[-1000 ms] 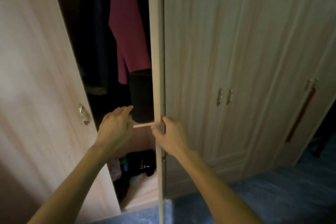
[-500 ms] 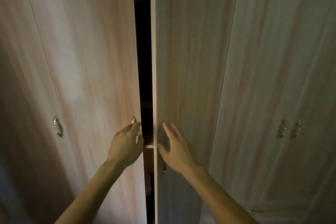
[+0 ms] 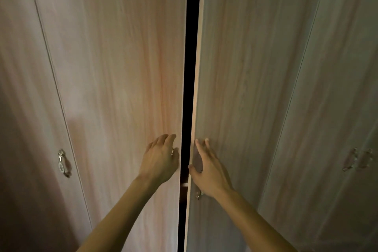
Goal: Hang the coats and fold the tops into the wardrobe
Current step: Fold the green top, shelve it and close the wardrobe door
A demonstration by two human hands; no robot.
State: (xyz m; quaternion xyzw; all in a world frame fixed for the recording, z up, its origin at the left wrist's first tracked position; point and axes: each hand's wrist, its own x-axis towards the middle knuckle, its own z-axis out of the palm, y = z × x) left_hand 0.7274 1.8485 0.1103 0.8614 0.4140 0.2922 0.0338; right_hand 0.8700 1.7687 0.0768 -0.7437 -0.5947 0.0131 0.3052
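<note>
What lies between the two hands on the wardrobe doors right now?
Head view: only a narrow dark gap separates the left hand and right hand; a pale shelf edge shows inside.

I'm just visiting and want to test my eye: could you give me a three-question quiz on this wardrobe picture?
1. True or false: the two middle doors are fully shut.
2. Which hand lies flat on the right door: A left, B right?
3. What shows between the doors?

Key:
1. False; a dark gap remains.
2. B, the right hand; the left hand rests on the left door.
3. A dark gap with a shelf edge low down.
</note>
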